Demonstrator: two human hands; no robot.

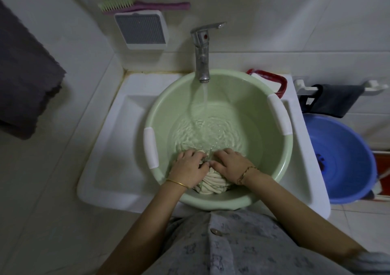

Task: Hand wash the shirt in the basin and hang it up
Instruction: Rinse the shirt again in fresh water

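A pale green basin (261, 97) sits in the white sink (118, 127) and holds shallow, rippling water. The metal tap (202, 53) runs a stream into it. A cream shirt (213, 185) lies bunched and wet at the basin's near side. My left hand (188, 166) and my right hand (231, 163) both grip the shirt from above, fingers curled into the cloth, side by side and almost touching. Much of the shirt is hidden under my hands.
A blue basin (346, 160) stands on the floor to the right. A red soap dish (272, 80) sits behind the green basin. A dark cloth (333, 99) hangs on a wall rail. A brush (135, 5) and a dark towel (25, 74) hang at the left.
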